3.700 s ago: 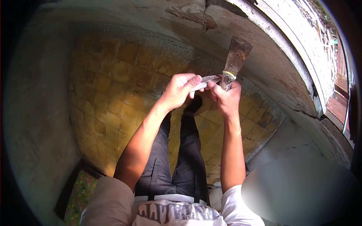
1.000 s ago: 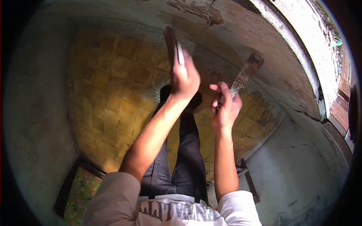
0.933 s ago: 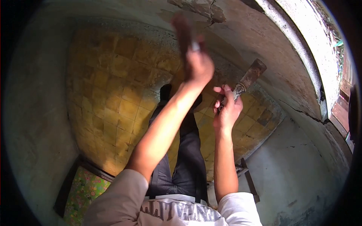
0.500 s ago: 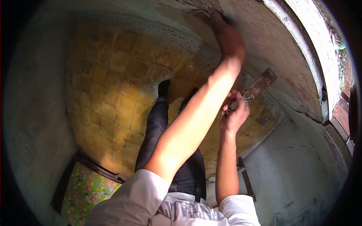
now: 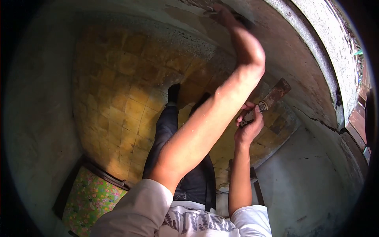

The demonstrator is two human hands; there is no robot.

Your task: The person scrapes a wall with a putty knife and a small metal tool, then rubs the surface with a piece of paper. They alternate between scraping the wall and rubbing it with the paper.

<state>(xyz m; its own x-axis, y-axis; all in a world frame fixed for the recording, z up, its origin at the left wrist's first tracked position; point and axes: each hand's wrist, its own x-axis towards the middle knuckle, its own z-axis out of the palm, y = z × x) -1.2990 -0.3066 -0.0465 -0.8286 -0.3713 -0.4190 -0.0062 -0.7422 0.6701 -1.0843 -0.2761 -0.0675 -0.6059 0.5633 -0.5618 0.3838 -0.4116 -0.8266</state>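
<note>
My left arm reaches up across the view, and my left hand (image 5: 226, 16) is at the worn wall (image 5: 272, 43) near the top edge. Its fingers are dark and blurred beside a small pale patch, so their grip is unclear. Lower down, my right hand (image 5: 251, 122) is closed around the handle of a tool with a rusty flat blade (image 5: 277, 91). The blade points up and right, away from my fingers. Something light and twisted wraps the tool where blade meets handle (image 5: 262, 106).
Yellow floor tiles (image 5: 118, 106) lie below, around my legs and dark shoes. A seat with a green floral cover (image 5: 92, 197) stands at the lower left. A crack runs along the wall at right, under a sunlit ledge (image 5: 327, 39).
My left forearm and wrist have shifted slightly right, while the hand stays by the wall. My right hand and the tool have moved a little right and down.
</note>
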